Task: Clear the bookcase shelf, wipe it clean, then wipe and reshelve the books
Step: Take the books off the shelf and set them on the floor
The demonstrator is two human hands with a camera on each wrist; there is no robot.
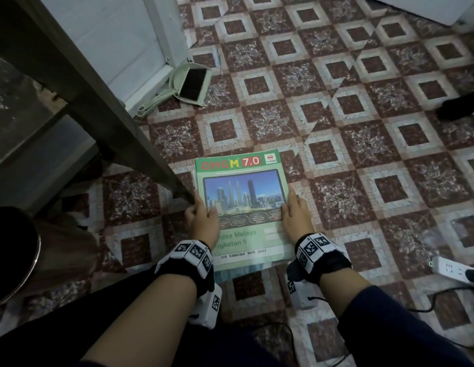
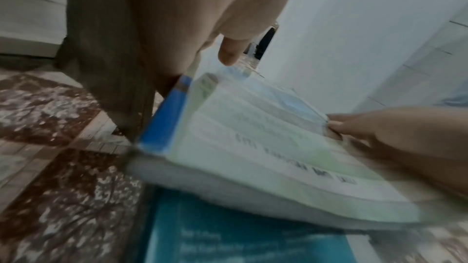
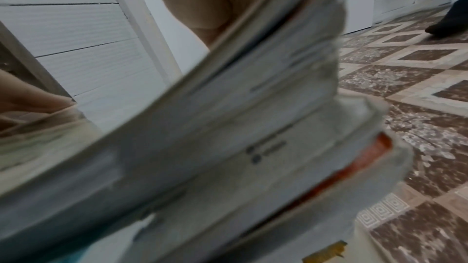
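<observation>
- You hold a stack of books [image 1: 241,207] with both hands, low over the patterned floor [image 1: 363,144].
- The top book is green. It says "OMGM 7.0" and has a picture of tall towers on it.
- Your left hand [image 1: 201,215] grips the left edge of the stack. The thumb lies on the cover, and the fingers go under the side.
- Your right hand [image 1: 296,215] grips the right edge of the stack the same way, with the fingers curled round the side.
- In the left wrist view the stack [image 2: 253,157] is lifted at your end and tilted. One book in it has a blue spine.
- A blue-green book [image 2: 240,237] lies flat on the floor under the stack.
- In the right wrist view you see the page edges of the stack [image 3: 215,147] very close and blurry. A bit of orange shows in it.
- The dark wooden post of the bookcase [image 1: 103,102] stands just left of the stack, close to your left hand.
- A pale dustpan with a dark brush [image 1: 188,86] lies on the floor beyond the stack, by the white wall.
- A white power strip [image 1: 453,271] lies on the floor to the right of the stack, well apart.
- A dark foot [image 1: 458,107] shows far to the right of the stack.
</observation>
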